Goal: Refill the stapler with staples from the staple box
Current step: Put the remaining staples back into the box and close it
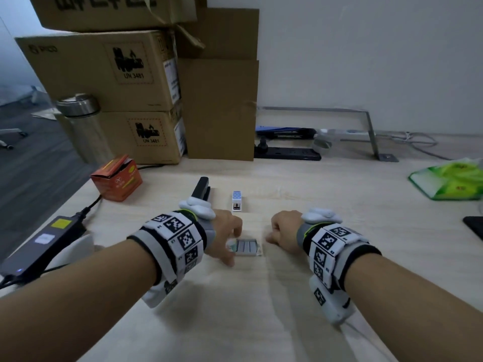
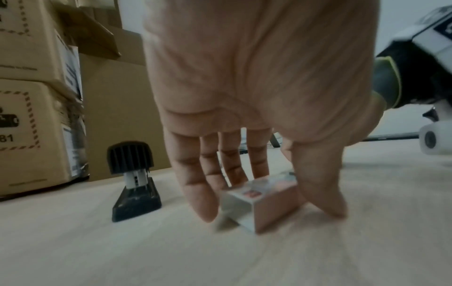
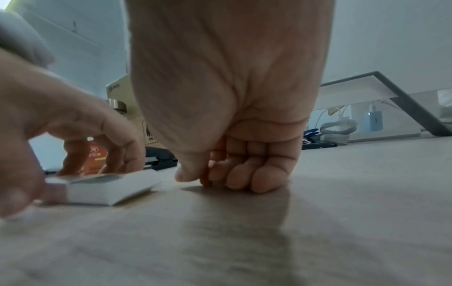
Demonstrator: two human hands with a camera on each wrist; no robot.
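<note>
The small staple box (image 1: 247, 247) lies open on the desk, with rows of grey staples showing inside. My left hand (image 1: 232, 247) pinches it between thumb and fingers, seen close in the left wrist view (image 2: 269, 211) around the box (image 2: 276, 203). The black stapler (image 1: 201, 189) stands on the desk beyond my left wrist, untouched (image 2: 134, 181). My right hand (image 1: 272, 237) rests just right of the box with its fingers curled into a fist (image 3: 208, 178); nothing shows in it. The box (image 3: 107, 190) lies to its left.
A small white and blue object (image 1: 237, 202) stands behind the box. An orange carton (image 1: 117, 178), a power brick (image 1: 39, 246) and stacked cardboard boxes (image 1: 112, 74) fill the left. A green packet (image 1: 454, 178) lies far right. A metal stand (image 1: 371, 131) is at the back.
</note>
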